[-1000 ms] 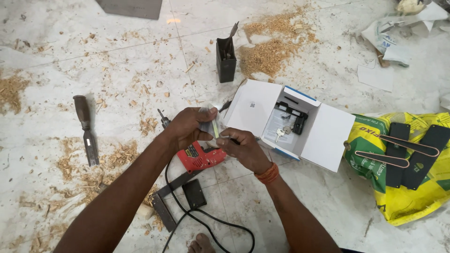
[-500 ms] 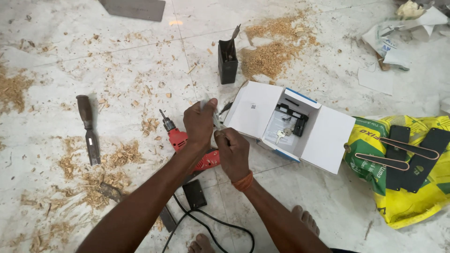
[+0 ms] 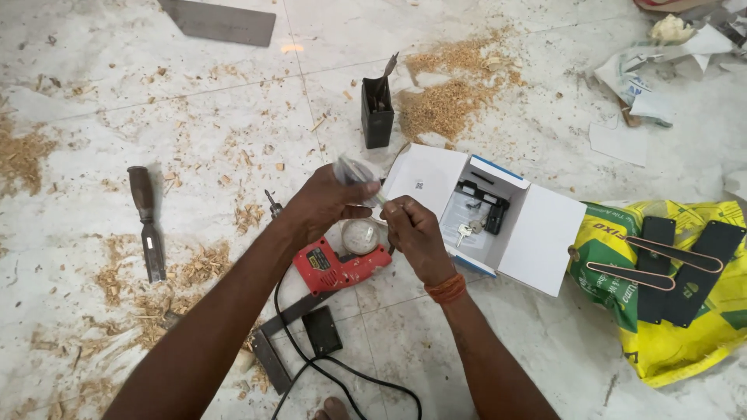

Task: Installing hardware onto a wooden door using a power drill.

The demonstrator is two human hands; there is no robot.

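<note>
Head view, looking down at a marble floor [image 3: 194, 101] strewn with sawdust. Nearest the camera, a black power cord [image 3: 342, 373] loops up past a flat black metal plate [image 3: 321, 330] to a red electric drill [image 3: 338, 264] lying on the floor, its long axis running left to right with the chuck end hidden under the hands. Above it, the left hand [image 3: 327, 204] has lifted since half a second ago and now pinches a small clear plastic bag [image 3: 354, 171] between thumb and fingers, the bag's long axis roughly upright, its top pointing away from the camera. The right hand [image 3: 412, 229], an orange thread at its wrist, is closed with fingertips pinched at the bag's lower edge; what they grip is too small to tell. The drill, earlier half covered by the left hand, now shows more of its red body. Just right of the hands lies an open white cardboard box [image 3: 537, 233] with black lock parts and keys inside. Left of them, well apart, lies a wood-handled chisel [image 3: 146, 222]. Farther off stands a small black carton [image 3: 377, 109], open at the top, beside a sawdust heap [image 3: 451, 97].
</note>
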